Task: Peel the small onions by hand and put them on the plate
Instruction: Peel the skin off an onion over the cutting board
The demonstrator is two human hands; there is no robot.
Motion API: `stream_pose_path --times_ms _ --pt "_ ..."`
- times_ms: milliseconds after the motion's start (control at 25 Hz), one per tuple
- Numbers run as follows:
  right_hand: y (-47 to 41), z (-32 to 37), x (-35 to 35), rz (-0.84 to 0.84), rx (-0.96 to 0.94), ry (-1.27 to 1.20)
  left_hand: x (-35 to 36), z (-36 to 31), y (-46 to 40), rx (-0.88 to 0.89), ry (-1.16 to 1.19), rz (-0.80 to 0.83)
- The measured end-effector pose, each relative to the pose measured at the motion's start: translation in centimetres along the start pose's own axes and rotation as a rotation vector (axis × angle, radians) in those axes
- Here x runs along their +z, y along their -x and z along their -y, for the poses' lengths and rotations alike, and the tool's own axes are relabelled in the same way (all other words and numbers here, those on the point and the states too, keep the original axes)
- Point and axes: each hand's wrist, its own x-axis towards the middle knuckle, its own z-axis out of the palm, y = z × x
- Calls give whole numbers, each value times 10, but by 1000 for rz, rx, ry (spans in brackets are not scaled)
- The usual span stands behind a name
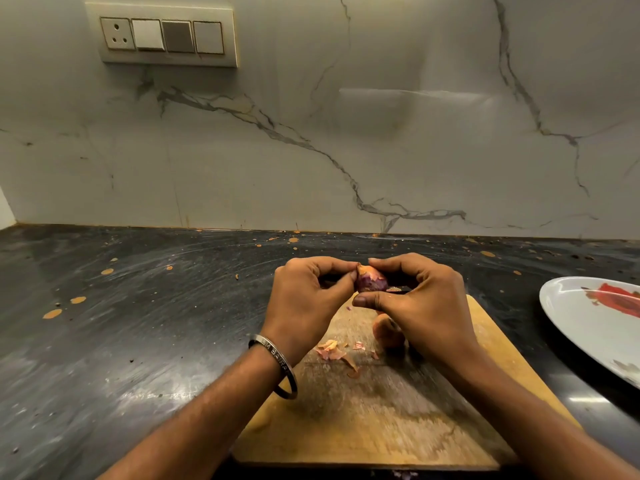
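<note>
Hidden/cut off: we see only part of the plate (568,317), its right side runs off the frame edge. A 2nd onion (387,332) on the board is half covered by our right hand. Something dark & flat pokes out under the held onion by the right fingers; can't tell what it is. Bits at the very near edge of the frame are too blurred to name.
Onion: small onion (370,280), purple w/ a patch of dry skin on top, held up in the air above the far end of the cutting board (381,417), between both hands.
Left hand: our left hand (308,299) pinches the onion's left side, fingers curled in on it. Steel bangle (277,362) on that wrist.
Right hand: our right hand (419,306) grips the onion's right side, fingers curled over the top, thumb stretched left beneath it.
Peels: onion skin scraps (334,349) lie on the board, near side of the hands, left of the 2nd onion.
Plate: white w/ a red print, on the dark counter (121,323) to the right, well apart from the hands.
Wall: marble-look backsplash, switch panel (162,36) far left.
</note>
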Motion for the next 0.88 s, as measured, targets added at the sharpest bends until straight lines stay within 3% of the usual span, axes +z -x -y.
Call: stream_pose_path --times_ms 200,480,880 --pt "3 0 2 -6 7 9 5 1 1 -19 -16 -81" --pt "-5 -3 -3 113 229 -263 -4 1 -6 -257 288 38" --pt "-6 2 -4 159 225 -322 -4 0 -5 -243 367 32"
